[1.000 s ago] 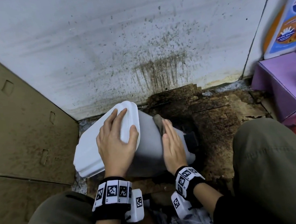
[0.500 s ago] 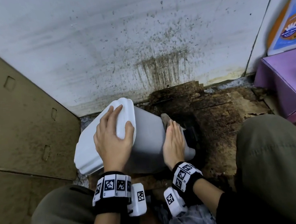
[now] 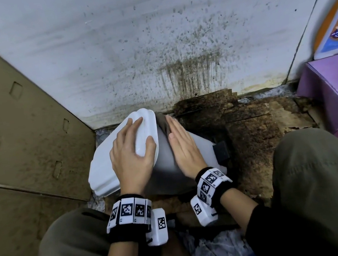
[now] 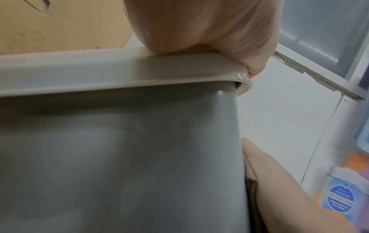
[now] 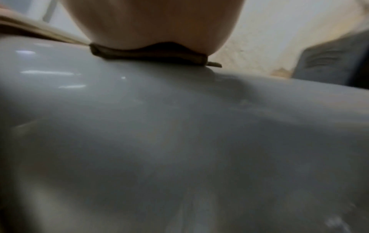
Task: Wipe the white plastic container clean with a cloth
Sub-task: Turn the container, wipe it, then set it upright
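The white plastic container (image 3: 166, 160) lies tilted on its side on the floor, with its lid (image 3: 102, 171) facing left. My left hand (image 3: 130, 152) grips the lid's rim, fingers over the lid face and thumb hooked over the edge; the left wrist view shows the left hand (image 4: 199, 26) on that rim above the container (image 4: 119, 157) wall. My right hand (image 3: 183, 147) lies flat with straight fingers on the container's side and presses a brownish-grey cloth (image 3: 162, 124) against it just below the lid. In the right wrist view the cloth (image 5: 151, 54) is pinned under the palm on the container (image 5: 179, 134).
A cardboard panel (image 3: 13, 126) stands at the left, and a stained white wall (image 3: 152, 44) is just behind the container. Dirty brown cardboard (image 3: 261, 133) covers the floor. A purple box (image 3: 335, 88) and a detergent bottle (image 3: 337, 26) are at the right. My knees flank the container.
My right hand has slid the cloth forward along the container's side, up to the lid. My left hand keeps its hold on the lid's rim.
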The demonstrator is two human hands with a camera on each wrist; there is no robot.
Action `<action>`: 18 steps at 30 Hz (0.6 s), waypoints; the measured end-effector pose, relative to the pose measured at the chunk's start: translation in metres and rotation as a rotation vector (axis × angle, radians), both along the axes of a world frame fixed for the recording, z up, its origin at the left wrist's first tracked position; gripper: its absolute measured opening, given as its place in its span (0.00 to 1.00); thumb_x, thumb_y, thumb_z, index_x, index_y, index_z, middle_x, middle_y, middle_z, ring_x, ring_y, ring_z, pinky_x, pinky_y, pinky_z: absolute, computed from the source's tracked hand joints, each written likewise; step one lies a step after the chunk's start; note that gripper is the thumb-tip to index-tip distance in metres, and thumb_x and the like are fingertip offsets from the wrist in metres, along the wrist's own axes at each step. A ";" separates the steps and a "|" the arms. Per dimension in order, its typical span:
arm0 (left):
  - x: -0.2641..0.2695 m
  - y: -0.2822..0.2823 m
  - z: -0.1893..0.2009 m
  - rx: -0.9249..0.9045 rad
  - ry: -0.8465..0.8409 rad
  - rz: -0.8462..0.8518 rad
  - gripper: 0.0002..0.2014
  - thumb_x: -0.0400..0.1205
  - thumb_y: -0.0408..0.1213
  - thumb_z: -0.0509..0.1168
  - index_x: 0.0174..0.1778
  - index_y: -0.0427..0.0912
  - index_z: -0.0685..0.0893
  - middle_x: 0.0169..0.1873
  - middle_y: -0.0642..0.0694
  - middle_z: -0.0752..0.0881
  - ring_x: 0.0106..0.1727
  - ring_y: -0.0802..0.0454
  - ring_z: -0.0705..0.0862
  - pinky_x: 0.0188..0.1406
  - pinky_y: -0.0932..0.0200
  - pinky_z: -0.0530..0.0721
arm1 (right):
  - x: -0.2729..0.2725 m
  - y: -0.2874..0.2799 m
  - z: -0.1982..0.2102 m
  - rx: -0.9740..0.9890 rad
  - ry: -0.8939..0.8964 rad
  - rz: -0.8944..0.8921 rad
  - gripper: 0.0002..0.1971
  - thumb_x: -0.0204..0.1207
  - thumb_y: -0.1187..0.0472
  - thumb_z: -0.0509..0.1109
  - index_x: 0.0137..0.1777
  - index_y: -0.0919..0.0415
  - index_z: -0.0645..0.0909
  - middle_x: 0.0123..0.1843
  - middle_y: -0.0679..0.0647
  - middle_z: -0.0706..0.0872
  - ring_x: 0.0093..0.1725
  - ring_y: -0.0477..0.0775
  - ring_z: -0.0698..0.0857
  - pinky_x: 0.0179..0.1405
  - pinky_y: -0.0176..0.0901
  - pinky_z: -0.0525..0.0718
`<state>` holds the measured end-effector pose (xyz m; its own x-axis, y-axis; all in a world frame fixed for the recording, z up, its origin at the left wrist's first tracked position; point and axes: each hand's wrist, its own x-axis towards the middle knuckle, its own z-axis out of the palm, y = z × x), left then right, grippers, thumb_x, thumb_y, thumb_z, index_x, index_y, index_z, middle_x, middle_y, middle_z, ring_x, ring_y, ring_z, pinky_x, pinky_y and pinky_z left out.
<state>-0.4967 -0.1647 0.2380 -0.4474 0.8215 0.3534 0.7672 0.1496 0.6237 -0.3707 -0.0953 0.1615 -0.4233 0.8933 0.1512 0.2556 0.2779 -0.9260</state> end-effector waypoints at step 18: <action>0.024 0.005 -0.001 -0.023 0.053 -0.011 0.26 0.78 0.55 0.59 0.74 0.62 0.80 0.77 0.61 0.76 0.76 0.56 0.74 0.74 0.46 0.71 | 0.053 0.042 -0.076 -0.405 -0.148 -0.293 0.24 0.91 0.52 0.45 0.82 0.54 0.71 0.82 0.54 0.73 0.82 0.55 0.67 0.84 0.51 0.58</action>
